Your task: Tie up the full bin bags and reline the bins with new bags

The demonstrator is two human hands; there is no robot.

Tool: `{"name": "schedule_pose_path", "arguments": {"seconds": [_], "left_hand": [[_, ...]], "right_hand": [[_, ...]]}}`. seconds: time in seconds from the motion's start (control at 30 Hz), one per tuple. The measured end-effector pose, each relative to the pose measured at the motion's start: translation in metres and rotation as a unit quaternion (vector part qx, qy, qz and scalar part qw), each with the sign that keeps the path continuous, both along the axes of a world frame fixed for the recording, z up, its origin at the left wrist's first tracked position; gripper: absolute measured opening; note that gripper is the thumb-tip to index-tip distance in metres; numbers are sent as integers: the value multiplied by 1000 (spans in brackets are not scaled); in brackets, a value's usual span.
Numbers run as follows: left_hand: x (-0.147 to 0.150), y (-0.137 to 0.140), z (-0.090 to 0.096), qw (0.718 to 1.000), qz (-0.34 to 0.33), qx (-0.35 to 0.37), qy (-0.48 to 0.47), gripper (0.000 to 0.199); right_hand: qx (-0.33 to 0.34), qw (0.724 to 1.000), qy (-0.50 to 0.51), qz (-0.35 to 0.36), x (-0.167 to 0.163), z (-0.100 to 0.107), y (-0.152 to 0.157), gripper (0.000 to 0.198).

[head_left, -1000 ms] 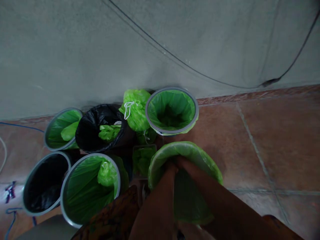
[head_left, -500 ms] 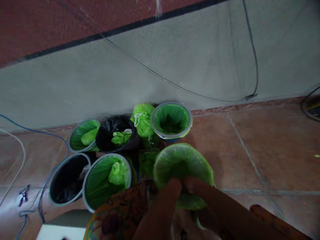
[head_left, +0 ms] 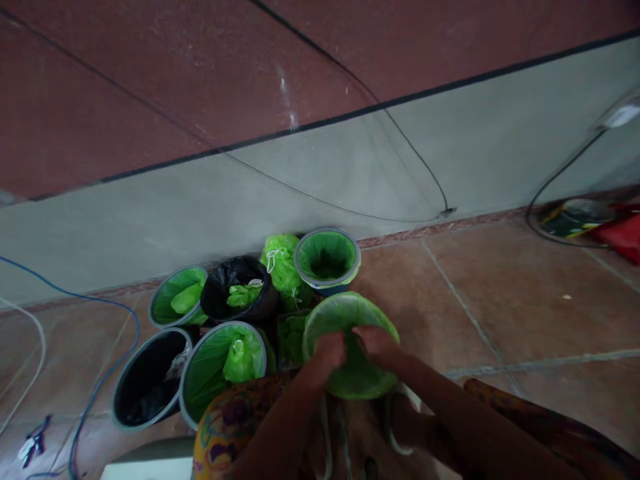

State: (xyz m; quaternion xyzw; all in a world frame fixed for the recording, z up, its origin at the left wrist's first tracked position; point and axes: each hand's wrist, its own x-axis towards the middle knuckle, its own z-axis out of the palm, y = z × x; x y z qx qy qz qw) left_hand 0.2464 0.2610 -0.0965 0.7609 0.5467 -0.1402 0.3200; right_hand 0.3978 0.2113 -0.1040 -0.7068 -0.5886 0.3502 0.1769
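A green plastic bag (head_left: 350, 317) lines a bin in front of me, its rim folded outward. My left hand (head_left: 327, 352) and my right hand (head_left: 374, 341) both reach into its mouth and grip the green plastic, close together. Both forearms come up from the bottom of the view. The bin under the bag is mostly hidden by the plastic and my arms.
Several other bins stand against the wall: a green-lined bin (head_left: 327, 259), a black bag (head_left: 239, 298) holding green plastic, a tied green bag (head_left: 281, 261), a black-lined bin (head_left: 150, 376), two more green-lined bins (head_left: 224, 363). A blue cable (head_left: 117, 347) lies at left. Tiled floor stretches right.
The view has tilted up and drawn back, showing more wall. My hands have stayed in the bag's mouth and gathered more of the green plastic together.
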Motion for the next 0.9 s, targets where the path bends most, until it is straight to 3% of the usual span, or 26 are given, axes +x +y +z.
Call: {"name": "schedule_pose_path", "arguments": {"seconds": [0.1,0.2,0.3,0.43,0.67,0.9], "left_hand": [[-9,18,14,991,55,124,-4,39],[-10,50,18,971,134,198,-21,37],[-1,84,7,970,173,171,-15,40],[11,109,-21,979,170,115,-13,38],[9,108,-52,986,142,76,-31,43],[-14,101,-65,983,34,134,-123,24]], "right_hand": [[-4,995,-72,-67,32,2,10,36],[-29,984,-73,-161,59,-6,25,39],[-32,980,-48,-193,68,-22,48,38],[-53,974,16,-218,60,-44,79,35],[-46,992,53,-108,43,-61,87,41],[-17,1000,4,11,49,-64,66,35]]}}
